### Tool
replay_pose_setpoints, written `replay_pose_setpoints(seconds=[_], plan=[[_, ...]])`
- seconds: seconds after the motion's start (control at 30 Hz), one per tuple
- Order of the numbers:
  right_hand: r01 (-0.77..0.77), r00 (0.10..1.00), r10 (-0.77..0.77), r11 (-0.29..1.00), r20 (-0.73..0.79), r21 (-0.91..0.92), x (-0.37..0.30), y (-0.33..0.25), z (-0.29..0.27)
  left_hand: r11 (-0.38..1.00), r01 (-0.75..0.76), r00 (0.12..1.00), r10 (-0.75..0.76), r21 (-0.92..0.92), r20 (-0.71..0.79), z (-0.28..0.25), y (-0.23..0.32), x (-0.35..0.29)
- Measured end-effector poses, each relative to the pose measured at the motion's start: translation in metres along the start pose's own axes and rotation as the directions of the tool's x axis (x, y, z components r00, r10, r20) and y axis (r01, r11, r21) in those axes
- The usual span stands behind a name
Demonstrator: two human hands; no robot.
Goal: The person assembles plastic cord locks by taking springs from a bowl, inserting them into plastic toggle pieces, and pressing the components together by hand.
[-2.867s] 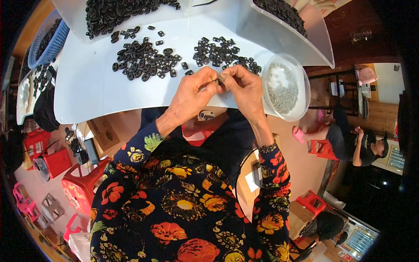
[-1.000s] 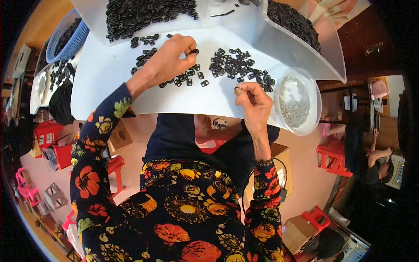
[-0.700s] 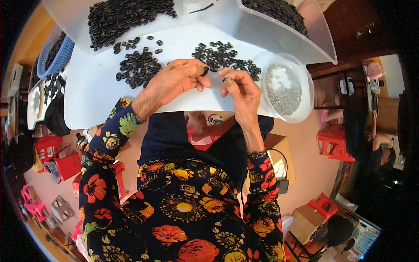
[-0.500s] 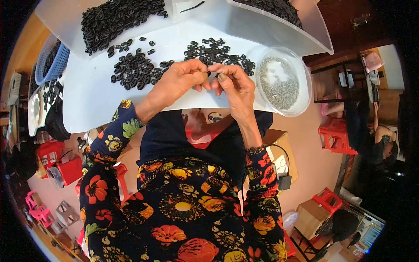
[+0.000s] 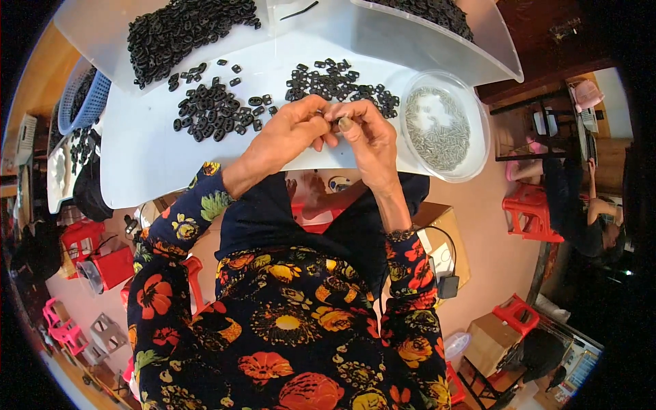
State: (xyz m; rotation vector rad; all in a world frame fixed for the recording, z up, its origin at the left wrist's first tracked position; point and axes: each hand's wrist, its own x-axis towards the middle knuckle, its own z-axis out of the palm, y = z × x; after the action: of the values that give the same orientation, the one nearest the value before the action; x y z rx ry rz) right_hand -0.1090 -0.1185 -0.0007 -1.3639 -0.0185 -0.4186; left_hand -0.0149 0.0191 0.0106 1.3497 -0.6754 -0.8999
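Note:
My left hand [image 5: 290, 128] and my right hand [image 5: 369, 133] meet fingertip to fingertip above the front part of the white tabletop [image 5: 157, 164]. Both are closed in a pinch. A small black plastic piece [image 5: 335, 126] shows as a dark speck between them, mostly covered by the fingers. Whether my right fingers also hold a pin cannot be seen. Beside my left hand lies a pile of black oval two-holed pieces [image 5: 212, 113]. Just beyond the hands spreads another pile of small black pieces [image 5: 321, 82]. Right of my right hand stands a round clear tub [image 5: 480, 130] of small silver pins [image 5: 444, 140].
Two translucent bins of black parts stand at the back, the left bin [image 5: 273, 48] and the right bin [image 5: 506, 48]. A blue basket [image 5: 85, 102] is at far left. Red stools [image 5: 529, 212] and a cardboard box [image 5: 488, 342] stand on the floor. Another person [image 5: 581, 212] sits at right.
My fingertips have come closer together, and the dark gap between them has nearly closed. My left hand has shifted slightly right. The piles and tub look the same.

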Motion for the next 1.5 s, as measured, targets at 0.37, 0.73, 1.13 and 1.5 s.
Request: replay_pose_setpoints(seconds=[0.37, 0.73, 1.13, 1.5], plan=[[0.036, 0.991, -0.046, 0.996, -0.122, -0.08, -0.01, 0.0, 0.004, 0.999, 0.026, 0.977, -0.031, -0.025, -0.209, 0.0, 0.009, -0.003], [0.039, 0.982, -0.077, 0.977, -0.173, -0.211, -0.004, 0.008, 0.003, 0.939, -0.009, 0.998, -0.013, -0.344, -0.06, -0.012, -0.008, -0.004], [-0.039, 0.991, 0.022, 0.99, -0.131, -0.132, -0.003, 0.004, 0.006, 1.0, -0.011, 1.0, 0.011, -0.01, 0.013, -0.015, 0.012, -0.004], [-0.045, 0.99, 0.012, 0.97, -0.14, -0.241, -0.004, 0.004, 0.008, 0.826, -0.202, 0.971, 0.099, 0.526, 0.218, -0.028, 0.024, 0.009]])
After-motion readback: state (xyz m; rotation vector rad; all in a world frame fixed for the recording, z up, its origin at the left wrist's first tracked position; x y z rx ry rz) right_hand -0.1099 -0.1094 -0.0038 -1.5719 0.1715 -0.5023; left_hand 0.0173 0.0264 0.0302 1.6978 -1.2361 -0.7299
